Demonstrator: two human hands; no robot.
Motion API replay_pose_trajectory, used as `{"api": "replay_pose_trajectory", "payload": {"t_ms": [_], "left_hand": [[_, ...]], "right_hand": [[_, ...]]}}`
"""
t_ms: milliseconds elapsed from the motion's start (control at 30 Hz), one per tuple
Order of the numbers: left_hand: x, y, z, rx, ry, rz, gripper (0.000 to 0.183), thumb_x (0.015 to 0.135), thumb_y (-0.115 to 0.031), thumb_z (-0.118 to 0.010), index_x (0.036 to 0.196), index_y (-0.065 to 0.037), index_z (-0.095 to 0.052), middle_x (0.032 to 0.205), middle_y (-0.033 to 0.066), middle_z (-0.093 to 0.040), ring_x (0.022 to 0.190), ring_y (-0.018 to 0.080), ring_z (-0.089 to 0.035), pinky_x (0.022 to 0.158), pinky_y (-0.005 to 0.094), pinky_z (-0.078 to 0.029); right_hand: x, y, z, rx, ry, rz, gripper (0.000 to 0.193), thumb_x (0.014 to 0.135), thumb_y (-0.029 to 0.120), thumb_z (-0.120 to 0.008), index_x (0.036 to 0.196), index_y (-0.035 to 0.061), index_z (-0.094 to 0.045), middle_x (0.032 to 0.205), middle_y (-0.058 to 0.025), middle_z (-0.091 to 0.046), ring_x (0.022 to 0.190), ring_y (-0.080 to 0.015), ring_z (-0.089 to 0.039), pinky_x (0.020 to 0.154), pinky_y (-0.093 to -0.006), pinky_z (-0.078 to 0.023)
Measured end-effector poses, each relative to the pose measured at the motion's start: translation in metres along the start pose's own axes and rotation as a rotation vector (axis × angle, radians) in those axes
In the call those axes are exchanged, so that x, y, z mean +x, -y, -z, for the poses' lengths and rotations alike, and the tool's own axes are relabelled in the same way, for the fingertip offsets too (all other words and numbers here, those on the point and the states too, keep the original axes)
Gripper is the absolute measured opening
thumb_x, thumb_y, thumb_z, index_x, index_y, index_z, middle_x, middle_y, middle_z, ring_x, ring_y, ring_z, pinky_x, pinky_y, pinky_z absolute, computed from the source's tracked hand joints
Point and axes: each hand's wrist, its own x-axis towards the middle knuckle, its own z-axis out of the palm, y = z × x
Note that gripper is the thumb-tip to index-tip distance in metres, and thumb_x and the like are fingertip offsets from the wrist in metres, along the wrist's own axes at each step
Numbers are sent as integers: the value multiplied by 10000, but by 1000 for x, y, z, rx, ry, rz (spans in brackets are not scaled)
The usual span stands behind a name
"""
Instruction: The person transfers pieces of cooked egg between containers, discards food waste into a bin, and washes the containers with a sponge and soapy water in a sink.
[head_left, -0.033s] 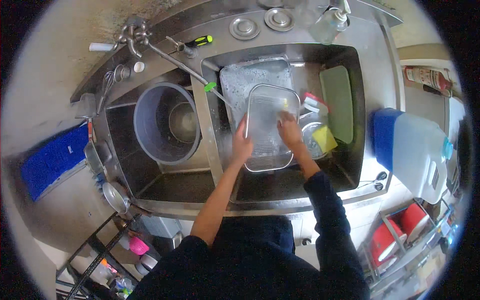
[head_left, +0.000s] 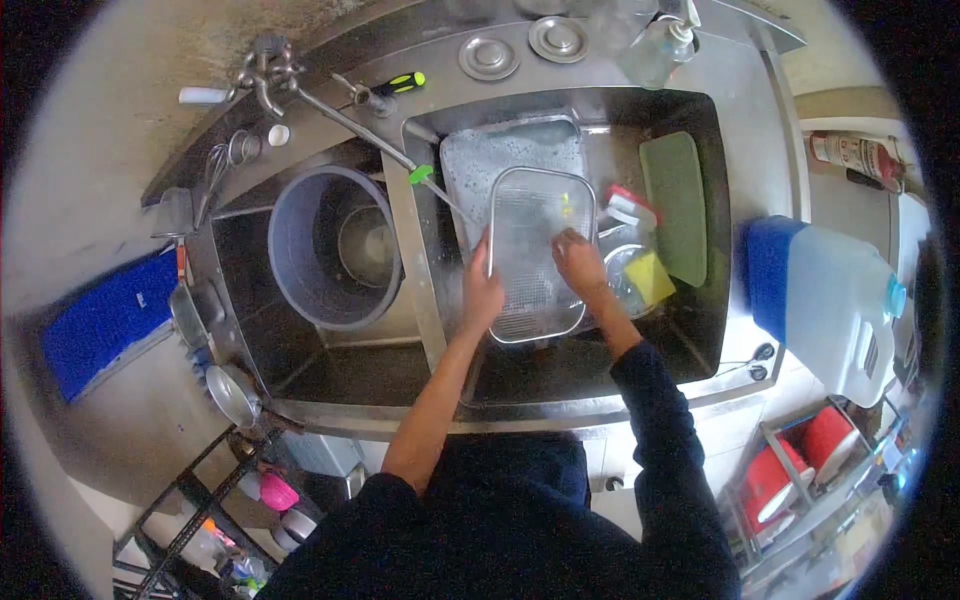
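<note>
My left hand (head_left: 482,293) grips the left rim of a rectangular wire mesh basket (head_left: 535,310), held tilted over the right sink basin. My right hand (head_left: 578,264) is over the inside of the basket with its fingers curled in; whatever they hold is hidden or blurred. A small yellow patch (head_left: 566,205) shows in the mesh just above those fingers. Behind the basket lies a metal tray (head_left: 510,145) covered with suds. Right of it are a red and white brush (head_left: 632,205), a yellow sponge (head_left: 650,279) and a clear round container (head_left: 622,268).
A green lid-like tray (head_left: 673,210) leans at the basin's right side. In the left basin stands a grey round tub (head_left: 283,255). A faucet pipe (head_left: 350,122) reaches over the divider. Soap bottle (head_left: 658,52) and metal lids (head_left: 489,57) sit behind; a large jug (head_left: 825,300) stands right.
The basket has shifted very slightly left. My right hand has moved a little left and down within it; my left hand keeps its grip on the rim.
</note>
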Motion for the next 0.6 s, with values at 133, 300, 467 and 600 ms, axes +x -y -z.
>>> {"api": "replay_pose_trajectory", "payload": {"t_ms": [133,300,467,600], "left_hand": [[1,-14,17,-66,-58,-10,585,832,80,-429,1409,-14,-390,1415,184,-445,1350,292,-380,1100,347,-292],[7,-61,7,45,9,-173,745,717,184,-387,1425,-47,-381,1438,175,-409,1345,301,-380,1120,363,-271],[0,-138,-35,283,-21,-448,759,680,146,-479,1403,-81,-434,1463,168,-375,1363,331,-334,1126,437,-228],[-14,-147,-86,359,113,-650,598,735,39,-579,1305,-140,-543,1418,114,-444,1352,272,-357,1113,510,-211]], "right_hand": [[-6,41,24,384,-351,204,469,831,118,-620,1288,97,-512,1244,-184,-523,1112,-346,-523,881,-407,-491],[12,15,25,211,-298,280,286,855,98,-599,1137,47,-600,1162,-183,-572,1098,-355,-523,879,-411,-480],[-24,27,93,215,-772,-9,390,929,255,-557,1277,82,-545,1333,-187,-499,1233,-358,-459,1042,-431,-361],[-78,95,156,1880,-325,106,688,965,550,-383,1424,38,-350,1399,-178,-448,1297,-307,-409,1082,-412,-324]]}}
